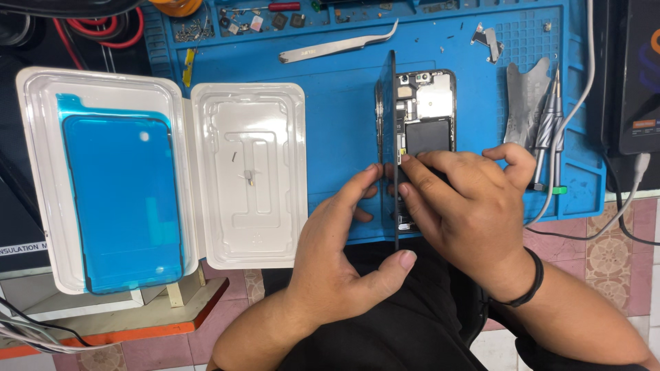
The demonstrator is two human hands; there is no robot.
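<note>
An opened phone body (427,103) lies on the blue work mat (337,124), its black battery and boards showing. Its screen panel (392,103) stands on edge along the body's left side. My left hand (340,240) holds that panel upright, fingers on its outer face and thumb at its lower end. My right hand (464,206) rests over the lower half of the phone body, its fingertips pressing inside near the panel's hinge side.
A white plastic tray (249,172) lies open at left, its other half holding a blue adhesive sheet (120,199). Metal tweezers (337,47) lie at the mat's top. A metal pry tool (522,103) and grey screwdrivers (550,130) are at right, by cables.
</note>
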